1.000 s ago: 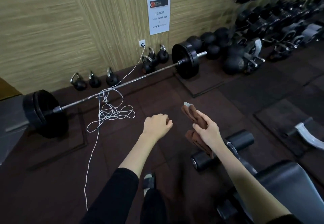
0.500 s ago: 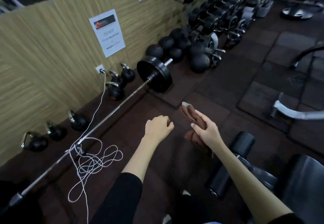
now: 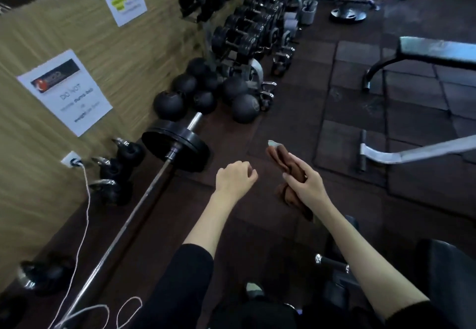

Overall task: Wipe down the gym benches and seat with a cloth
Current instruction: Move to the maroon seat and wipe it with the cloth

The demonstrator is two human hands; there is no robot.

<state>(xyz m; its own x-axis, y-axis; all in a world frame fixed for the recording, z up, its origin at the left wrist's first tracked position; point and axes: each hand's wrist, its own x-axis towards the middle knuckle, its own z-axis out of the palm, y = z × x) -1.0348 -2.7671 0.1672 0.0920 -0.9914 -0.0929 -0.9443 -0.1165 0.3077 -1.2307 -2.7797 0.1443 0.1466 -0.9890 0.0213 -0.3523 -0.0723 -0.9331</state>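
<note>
1. Head view: the right hand [image 3: 306, 184] grasps the bunched brown cloth [image 3: 280, 158] in mid-air above the floor, fingers wrapped round it.
2. The left hand [image 3: 235, 178] hangs loosely curled, holding nothing.
3. The cloth touches neither the near bench pad [image 3: 448, 277] nor the far bench [image 3: 438, 50]; judged from this, wiping is not under way here.

The brown cloth [image 3: 279, 160] is bunched up long, with a small white tag at its top end. It is in the middle of the frame, held in the right hand [image 3: 309, 185]. A black padded bench seat [image 3: 449, 274] is at the lower right. Another bench [image 3: 438, 52] stands at the upper right.
</note>
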